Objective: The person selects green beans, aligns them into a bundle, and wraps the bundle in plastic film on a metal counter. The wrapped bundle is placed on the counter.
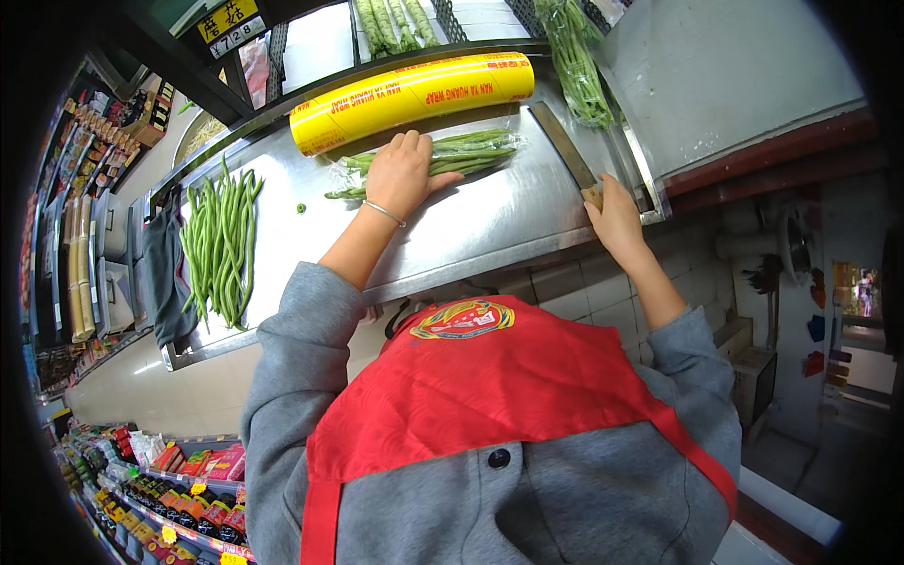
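Note:
Long green beans wrapped in clear cling film [470,152] lie on the metal table [487,222]. My left hand [399,173] is over the left part of this bundle, its thumb stretched to the right; the fingertips are hard to see. Behind the bundle a large yellow roll of cling film [413,95] bears red print. At the table's right side my right hand [616,215] grips the wooden handle of a long flat-bladed knife [565,145]. The blade points away from me, its tip near the roll's right end.
A pile of loose green beans [220,247] lies at the left, beside a dark cloth [168,272]. One small green scrap [301,208] sits between pile and bundle. Bagged green stalks [575,67] lie at the back right. A raised metal rim [646,176] edges the right side.

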{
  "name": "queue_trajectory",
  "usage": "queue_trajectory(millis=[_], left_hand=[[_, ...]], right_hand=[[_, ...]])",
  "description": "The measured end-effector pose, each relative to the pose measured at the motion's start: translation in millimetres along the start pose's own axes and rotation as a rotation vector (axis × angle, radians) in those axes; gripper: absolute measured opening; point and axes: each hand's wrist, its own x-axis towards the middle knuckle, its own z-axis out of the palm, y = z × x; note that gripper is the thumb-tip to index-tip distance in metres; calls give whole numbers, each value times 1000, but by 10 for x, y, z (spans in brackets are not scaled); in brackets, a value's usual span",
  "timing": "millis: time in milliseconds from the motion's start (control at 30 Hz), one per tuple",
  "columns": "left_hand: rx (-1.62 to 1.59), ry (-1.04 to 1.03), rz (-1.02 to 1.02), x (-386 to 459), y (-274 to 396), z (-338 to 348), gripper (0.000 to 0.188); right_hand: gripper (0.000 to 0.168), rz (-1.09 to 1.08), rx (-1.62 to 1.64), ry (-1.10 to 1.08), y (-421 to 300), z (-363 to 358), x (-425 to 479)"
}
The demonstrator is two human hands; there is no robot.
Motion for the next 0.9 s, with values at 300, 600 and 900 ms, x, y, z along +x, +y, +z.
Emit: queue_trajectory(millis=[300,600,900], left_hand=[[88,-59,-7,49,23,55,68],[25,-282,-51,233,-124,-41,48],[36,-410,-37,-526,494,-436,46]], right_hand=[[64,-579,-61,171,-939,29,1257],[72,-563,-214,20,-1544,290,2068],[73,-540,-225,102,-1569,373,2117]])
